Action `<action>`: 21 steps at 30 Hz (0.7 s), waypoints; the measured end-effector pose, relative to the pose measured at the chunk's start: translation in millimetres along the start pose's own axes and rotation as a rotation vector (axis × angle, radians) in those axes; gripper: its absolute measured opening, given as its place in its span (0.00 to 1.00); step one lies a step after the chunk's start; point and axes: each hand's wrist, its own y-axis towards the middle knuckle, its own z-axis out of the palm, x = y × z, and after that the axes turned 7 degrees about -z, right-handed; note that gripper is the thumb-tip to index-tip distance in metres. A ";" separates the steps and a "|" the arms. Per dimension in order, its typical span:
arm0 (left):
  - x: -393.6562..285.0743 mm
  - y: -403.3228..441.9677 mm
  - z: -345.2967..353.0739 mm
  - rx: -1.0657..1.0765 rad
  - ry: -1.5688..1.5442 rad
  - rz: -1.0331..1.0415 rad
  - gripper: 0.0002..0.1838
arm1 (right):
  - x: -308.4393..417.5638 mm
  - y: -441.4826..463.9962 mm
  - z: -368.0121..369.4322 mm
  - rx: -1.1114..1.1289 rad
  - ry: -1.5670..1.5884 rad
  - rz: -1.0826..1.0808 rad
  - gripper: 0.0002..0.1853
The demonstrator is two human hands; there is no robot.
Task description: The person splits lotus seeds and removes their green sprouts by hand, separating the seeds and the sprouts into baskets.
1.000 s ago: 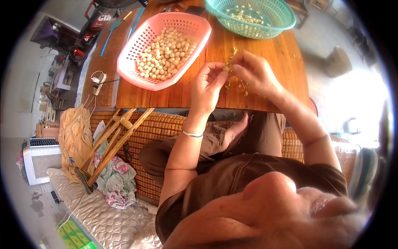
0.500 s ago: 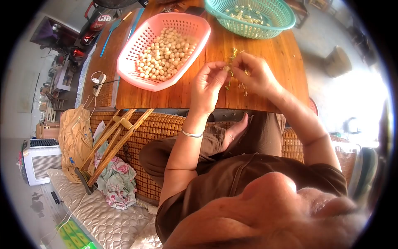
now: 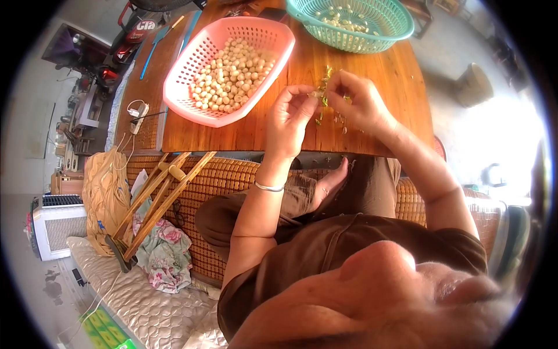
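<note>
My left hand [image 3: 293, 116] pinches a small pale seed [image 3: 317, 94], which looks like a lotus seed, between thumb and fingertips. My right hand [image 3: 359, 103] is closed close beside it, thumb and index finger together; what they hold, if anything, is too small to make out. Under and around the fingers, green-yellow bits [image 3: 325, 100] lie on the wooden table [image 3: 395, 99]. To the left stands a pink basket [image 3: 180, 110] with many round, pale seeds [image 3: 229, 75]. Behind my right hand is a green basket [image 3: 372, 43] with fewer, whitish-green pieces [image 3: 346, 22].
Left of the pink basket, a power strip [image 3: 138, 119] with cables lies near a blue-handled tool [image 3: 152, 55]. Wooden crutches [image 3: 168, 203] lean on the woven bench seat [image 3: 226, 174] beside a floral cloth [image 3: 165, 256]. A stool [image 3: 474, 86] stands at the right.
Both hands stay nearly in place, fingertips still together over the table. The seed between them has shifted slightly, and my right fingers have turned a little.
</note>
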 end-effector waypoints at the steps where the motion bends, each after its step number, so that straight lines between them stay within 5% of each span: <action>1: 0.6 -0.1 -0.8 0.010 0.017 0.026 0.09 | -0.3 -0.1 0.3 0.006 0.003 -0.007 0.05; 21: -4.6 -2.2 2.9 -0.083 -0.048 0.004 0.11 | -1.1 -1.0 -1.5 -0.020 0.028 0.067 0.04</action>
